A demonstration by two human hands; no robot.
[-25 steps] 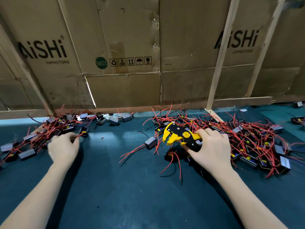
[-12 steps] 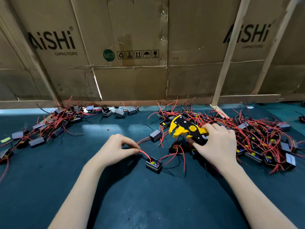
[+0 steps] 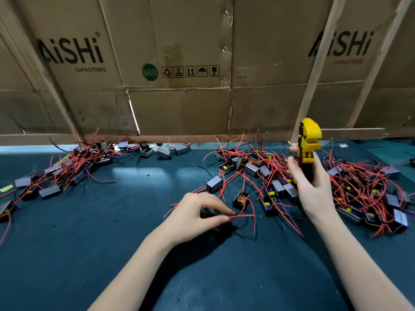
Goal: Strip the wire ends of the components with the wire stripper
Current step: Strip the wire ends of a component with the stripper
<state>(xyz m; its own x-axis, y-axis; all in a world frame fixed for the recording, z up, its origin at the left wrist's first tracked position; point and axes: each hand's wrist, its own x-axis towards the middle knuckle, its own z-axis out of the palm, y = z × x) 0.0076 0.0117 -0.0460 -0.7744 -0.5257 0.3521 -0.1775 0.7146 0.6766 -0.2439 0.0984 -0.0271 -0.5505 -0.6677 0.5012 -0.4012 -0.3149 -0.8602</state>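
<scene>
My left hand [image 3: 197, 215] sits on the dark green mat and pinches a red wire [image 3: 241, 215] between thumb and forefinger. The small black component [image 3: 216, 225] that the wire belongs to lies mostly hidden under that hand. My right hand [image 3: 311, 187] grips the handles of the yellow and black wire stripper [image 3: 307, 142] and holds it upright above the right pile, jaws at the top. The stripper is well apart from the pinched wire.
A big pile of black components with red wires [image 3: 350, 187] covers the mat on the right. A second pile [image 3: 67, 167] lies at the far left. Loose components [image 3: 214, 184] lie between. A cardboard wall [image 3: 179, 104] closes the back of the mat.
My right hand has lifted the wire stripper off the pile and turned it upright. My left hand has drawn the component closer and now pinches its red wire nearer the end.
</scene>
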